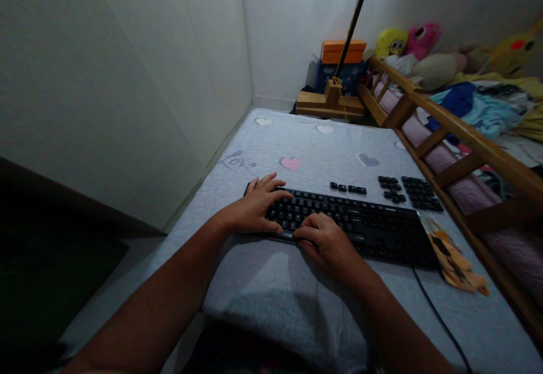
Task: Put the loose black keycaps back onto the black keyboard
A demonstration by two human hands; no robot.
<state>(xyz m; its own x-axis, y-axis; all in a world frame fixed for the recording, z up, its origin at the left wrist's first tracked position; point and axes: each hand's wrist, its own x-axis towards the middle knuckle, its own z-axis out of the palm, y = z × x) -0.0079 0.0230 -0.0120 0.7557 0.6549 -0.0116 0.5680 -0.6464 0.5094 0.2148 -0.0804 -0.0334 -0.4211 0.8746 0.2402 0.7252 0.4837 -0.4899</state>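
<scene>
A black keyboard (pixel 384 232) lies flat on a light quilted cover. Keycaps fill its left part, while the right part looks bare of caps. My left hand (pixel 257 207) rests over the left end, fingers spread and thumb near the front row. My right hand (pixel 324 238) is closed at the front edge by the space bar (pixel 288 234), its fingers bent and pinched against the keyboard. Whether a small key sits between those fingertips is hidden. Behind the keyboard, loose black keycaps (pixel 348 188) stand in a short row, with more keycaps (pixel 419 193) grouped to the right.
Beside the keyboard's right end lie an orange cloth-like item (pixel 462 269) and a clear bag. A cable (pixel 439 312) runs toward me. A wooden bed rail (pixel 475 142) borders the right, a pale panel (pixel 169 80) the left. A wooden stand (pixel 331 99) is at the back.
</scene>
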